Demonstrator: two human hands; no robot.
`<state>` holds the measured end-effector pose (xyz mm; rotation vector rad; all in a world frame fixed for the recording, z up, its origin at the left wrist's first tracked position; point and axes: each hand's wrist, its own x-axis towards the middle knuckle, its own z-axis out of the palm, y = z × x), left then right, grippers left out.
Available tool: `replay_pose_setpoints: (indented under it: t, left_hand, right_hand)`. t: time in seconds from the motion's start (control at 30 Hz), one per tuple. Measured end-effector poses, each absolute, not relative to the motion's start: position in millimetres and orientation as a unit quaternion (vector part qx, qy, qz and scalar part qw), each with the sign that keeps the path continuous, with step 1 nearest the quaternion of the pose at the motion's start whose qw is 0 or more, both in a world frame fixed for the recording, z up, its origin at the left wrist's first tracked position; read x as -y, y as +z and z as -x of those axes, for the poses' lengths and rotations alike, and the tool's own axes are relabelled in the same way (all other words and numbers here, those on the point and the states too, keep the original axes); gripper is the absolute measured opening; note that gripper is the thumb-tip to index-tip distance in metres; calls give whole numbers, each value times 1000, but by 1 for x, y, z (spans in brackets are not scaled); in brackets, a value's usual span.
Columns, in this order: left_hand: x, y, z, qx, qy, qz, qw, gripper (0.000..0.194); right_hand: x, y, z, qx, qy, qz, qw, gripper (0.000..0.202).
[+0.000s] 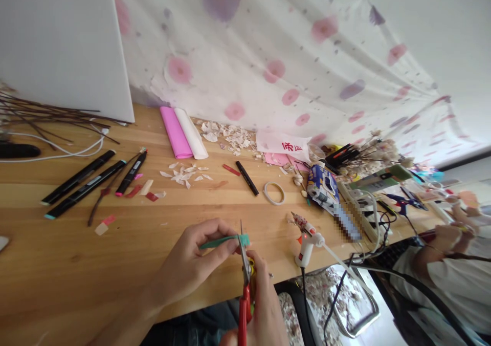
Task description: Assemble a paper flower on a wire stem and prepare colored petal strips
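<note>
My left hand (203, 254) pinches a narrow folded strip of green paper (215, 242), probably crepe, between thumb and fingers. Its short end sticks out to the right past my fingertips. In my right hand (264, 300) are scissors (243, 305) with red handles, their blades pointing away from me. The blades cross the strip just right of my left thumb; whether they have cut into it I cannot tell. Something yellow (251, 265) shows behind the scissors by my right fingers, mostly hidden.
A white glue gun (306, 249) stands at the right near the table edge, its cord hanging down. Beyond my hands lie a tape roll (274, 193), a black marker (247, 177) and pale petal scraps (186, 175). Further right another person's hands (448, 238) are at work.
</note>
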<state>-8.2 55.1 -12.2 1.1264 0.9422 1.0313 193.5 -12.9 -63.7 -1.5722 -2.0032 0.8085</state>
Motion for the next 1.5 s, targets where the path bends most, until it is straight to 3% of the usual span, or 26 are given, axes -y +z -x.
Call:
replay_pose_setpoints:
  t: [0.33, 0.9, 1.17, 1.5]
  left_hand:
    - [-55, -14, 10, -394, 459, -493, 625, 16]
    - [-53, -18, 9, -402, 453, -493, 624, 18]
    - [-54, -19, 5, -408, 460, -459, 641, 22]
    - [-54, -22, 5, -406, 465, -501, 607, 15]
  right_hand:
    - [14, -70, -196, 735, 281, 562, 255, 95]
    - [10, -58, -187, 687, 331, 569, 307, 75]
    - [15, -73, -201, 753, 263, 563, 219, 95]
    - [15, -68, -196, 710, 289, 611, 197, 106]
